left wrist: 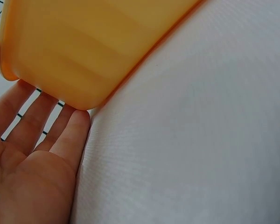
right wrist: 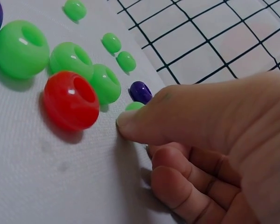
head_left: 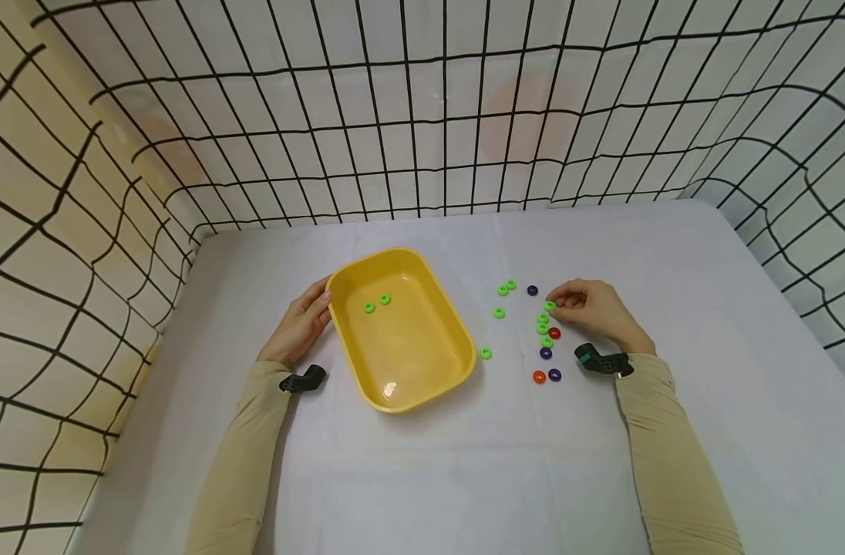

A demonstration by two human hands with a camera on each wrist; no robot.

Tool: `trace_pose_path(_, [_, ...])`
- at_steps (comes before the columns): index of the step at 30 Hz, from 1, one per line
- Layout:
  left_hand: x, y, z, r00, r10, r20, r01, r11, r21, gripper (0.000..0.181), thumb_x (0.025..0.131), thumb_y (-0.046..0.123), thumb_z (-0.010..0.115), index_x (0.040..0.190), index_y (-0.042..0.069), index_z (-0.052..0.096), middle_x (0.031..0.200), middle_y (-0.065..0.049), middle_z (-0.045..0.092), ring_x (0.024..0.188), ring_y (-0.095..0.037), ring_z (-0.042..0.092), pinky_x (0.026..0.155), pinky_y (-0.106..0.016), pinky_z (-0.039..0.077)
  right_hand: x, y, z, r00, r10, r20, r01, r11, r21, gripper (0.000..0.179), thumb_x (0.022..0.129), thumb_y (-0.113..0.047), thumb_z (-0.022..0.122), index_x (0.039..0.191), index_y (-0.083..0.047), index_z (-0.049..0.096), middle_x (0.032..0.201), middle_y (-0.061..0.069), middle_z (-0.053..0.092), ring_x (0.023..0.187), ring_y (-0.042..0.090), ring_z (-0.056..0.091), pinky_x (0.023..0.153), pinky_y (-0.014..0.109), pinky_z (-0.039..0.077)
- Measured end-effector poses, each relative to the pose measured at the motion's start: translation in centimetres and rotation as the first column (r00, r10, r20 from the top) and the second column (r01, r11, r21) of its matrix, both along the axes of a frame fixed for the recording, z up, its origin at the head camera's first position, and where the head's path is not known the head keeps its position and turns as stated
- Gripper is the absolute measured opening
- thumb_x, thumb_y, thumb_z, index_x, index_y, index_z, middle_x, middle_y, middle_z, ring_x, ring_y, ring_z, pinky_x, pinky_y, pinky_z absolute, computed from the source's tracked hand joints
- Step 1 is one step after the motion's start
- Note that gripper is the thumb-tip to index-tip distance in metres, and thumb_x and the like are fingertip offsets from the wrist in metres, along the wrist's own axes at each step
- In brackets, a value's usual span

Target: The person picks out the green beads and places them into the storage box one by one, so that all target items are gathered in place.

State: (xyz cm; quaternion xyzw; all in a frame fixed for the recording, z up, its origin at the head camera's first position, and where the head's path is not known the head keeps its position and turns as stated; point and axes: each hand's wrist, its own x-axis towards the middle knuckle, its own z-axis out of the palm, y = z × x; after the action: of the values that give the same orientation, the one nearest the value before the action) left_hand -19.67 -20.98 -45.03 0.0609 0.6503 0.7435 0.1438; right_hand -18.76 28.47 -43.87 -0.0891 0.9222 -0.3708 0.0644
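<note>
A yellow plastic tray [head_left: 415, 339] lies at an angle on the white cloth, with two green beads [head_left: 377, 303] inside it. My left hand [head_left: 299, 324] is at its far left corner. In the left wrist view, nearly straight fingers [left wrist: 25, 112] touch the tray's outer wall, and the thumb tip is by the rim. To the right of the tray, my right hand [head_left: 592, 311] pinches a green bead [head_left: 550, 306] between thumb and forefinger. In the right wrist view the thumb [right wrist: 177, 112] partly hides that bead, and the other fingers are curled.
Loose green beads [head_left: 499, 313], purple beads [head_left: 555, 375], a red bead [head_left: 554, 333] and an orange bead [head_left: 539, 377] lie between the tray and my right hand. Black wire grid [head_left: 445, 123] stands along the back and both sides of the table.
</note>
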Motion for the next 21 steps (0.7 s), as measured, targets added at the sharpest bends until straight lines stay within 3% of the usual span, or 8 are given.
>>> trace_pose_path(21, [-0.08, -0.01, -0.17, 1.000, 0.006, 0.000, -0.006, 1.000, 0.005, 0.059, 0.105, 0.026, 0.049, 0.154, 0.002, 0.027, 0.157, -0.017, 0.031, 0.127, -0.012, 0.049, 0.105, -0.019, 0.046, -0.28, -0.03, 0.39, 0.998, -0.042, -0.037, 0.041, 0.999, -0.034, 0.023, 0.087, -0.012, 0.073, 0.107, -0.002, 0.069, 0.088, 0.011, 0.062, 0.079, 0.022, 0.052, 0.061, 0.018, 0.044])
